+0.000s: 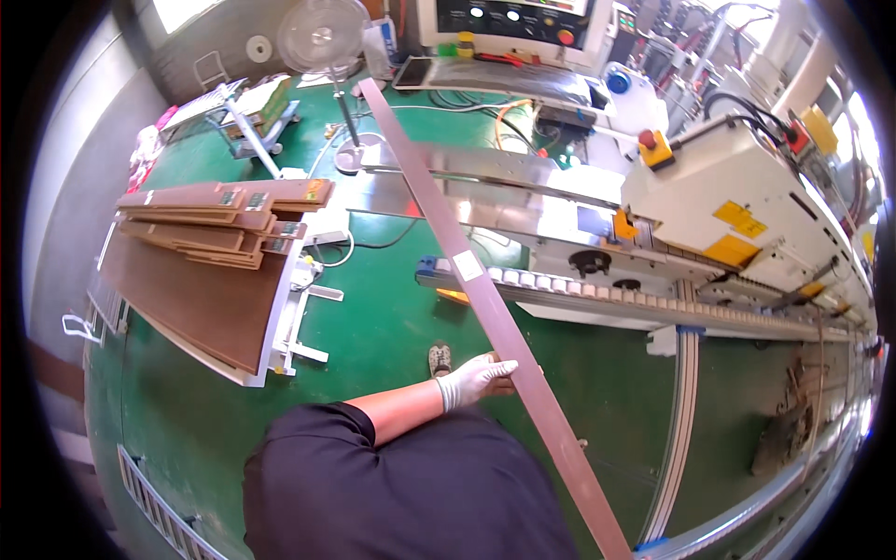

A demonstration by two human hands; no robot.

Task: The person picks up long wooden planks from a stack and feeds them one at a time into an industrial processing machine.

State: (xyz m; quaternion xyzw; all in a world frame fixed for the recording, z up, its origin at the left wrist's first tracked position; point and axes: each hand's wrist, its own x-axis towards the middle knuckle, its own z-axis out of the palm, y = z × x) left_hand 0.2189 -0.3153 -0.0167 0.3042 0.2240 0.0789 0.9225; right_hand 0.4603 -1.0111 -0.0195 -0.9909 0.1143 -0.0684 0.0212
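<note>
A long, narrow brown board [490,313] slants across the middle, from the far floor area down past the lower edge. It bears a small white label [468,265]. My left hand [478,379], in a whitish glove with a grey striped cuff, is closed on the board's left edge, thumb on top and fingers partly hidden beneath. The board passes above a roller rail [579,287] and the metal bed [485,201] of a machine; whether it touches them I cannot tell. My right hand is not in view.
At left, a cart [250,378] carries a wide brown panel and stacked brown boards [215,219]. The white machine [747,205] with a red stop button stands at right. Behind are a fan [322,35], a control panel [513,19] and floor cables. A ladder-like frame [163,504] lies lower left.
</note>
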